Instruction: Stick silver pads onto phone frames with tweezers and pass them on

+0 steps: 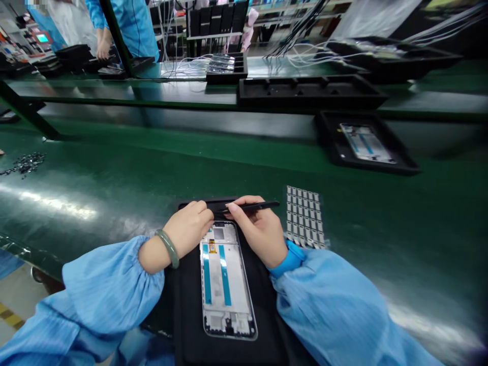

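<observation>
A phone frame (229,274) lies in a black foam tray (190,315) in front of me, its inner side up, with two blue strips and an orange flex cable showing. My left hand (192,226) is closed at the frame's top left corner; its fingertips are hidden, so what they pinch does not show. Black tweezers (255,206) are gripped in my right hand (259,229), their tip pointing left toward the top edge of the frame. Just right of that hand lies a sheet of small grey rectangular stickers (305,216).
Another phone frame (368,144) sits in a black tray (331,147) at the right. Small black parts (26,163) are heaped at far left. A raised shelf (171,91) with a long black tray (308,91) crosses behind. A co-worker's hands (103,46) are beyond it.
</observation>
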Demonstrator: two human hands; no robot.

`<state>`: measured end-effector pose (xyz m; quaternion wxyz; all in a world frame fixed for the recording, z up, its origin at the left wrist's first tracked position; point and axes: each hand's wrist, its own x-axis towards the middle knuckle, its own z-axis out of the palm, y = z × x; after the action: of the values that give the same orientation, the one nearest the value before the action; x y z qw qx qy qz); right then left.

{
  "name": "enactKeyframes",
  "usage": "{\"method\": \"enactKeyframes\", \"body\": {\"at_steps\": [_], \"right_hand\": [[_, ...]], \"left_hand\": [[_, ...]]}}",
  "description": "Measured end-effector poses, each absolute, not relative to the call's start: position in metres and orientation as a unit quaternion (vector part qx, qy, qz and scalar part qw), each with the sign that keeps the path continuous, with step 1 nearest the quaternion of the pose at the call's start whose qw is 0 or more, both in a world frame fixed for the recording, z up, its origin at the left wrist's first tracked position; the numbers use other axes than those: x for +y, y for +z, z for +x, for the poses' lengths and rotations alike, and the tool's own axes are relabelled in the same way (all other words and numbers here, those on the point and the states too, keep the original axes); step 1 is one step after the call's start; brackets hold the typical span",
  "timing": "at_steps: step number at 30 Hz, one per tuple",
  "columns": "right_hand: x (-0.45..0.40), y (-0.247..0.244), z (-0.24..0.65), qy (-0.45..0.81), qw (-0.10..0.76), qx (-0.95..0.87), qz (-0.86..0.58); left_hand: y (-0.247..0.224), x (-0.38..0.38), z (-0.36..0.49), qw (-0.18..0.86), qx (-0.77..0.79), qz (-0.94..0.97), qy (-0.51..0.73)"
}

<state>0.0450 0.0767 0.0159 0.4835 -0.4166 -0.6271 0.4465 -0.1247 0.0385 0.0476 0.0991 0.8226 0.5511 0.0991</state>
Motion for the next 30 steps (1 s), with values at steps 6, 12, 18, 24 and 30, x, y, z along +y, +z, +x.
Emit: {"method": "enactKeyframes", "body": {"at_steps": [6,12,18,24,30], "right_hand": [[0.076,0.015,0.045,0.436,0.485,-0.633,-0.417],[0.075,0.014,0.045,0.432,0.484,-0.640,-0.412],[0.076,0.013,0.045,0.441,0.483,-0.638,-0.407],[0.075,0.015,0.044,0.447,0.487,-0.630,-0.407],[0.075,0.018,0.043,0.445,0.487,-0.630,-0.410]], "left_hand": [[0.061,0.048,-0.126,0.132,0.522,0.842,0.026],[0.071,0.056,-0.130,0.166,0.511,0.843,-0.008],[0.073,0.059,-0.131,0.177,0.504,0.845,-0.012],[0.077,0.050,-0.141,0.191,0.496,0.847,0.015],[0.076,0.040,-0.137,0.178,0.513,0.840,0.007]]}}
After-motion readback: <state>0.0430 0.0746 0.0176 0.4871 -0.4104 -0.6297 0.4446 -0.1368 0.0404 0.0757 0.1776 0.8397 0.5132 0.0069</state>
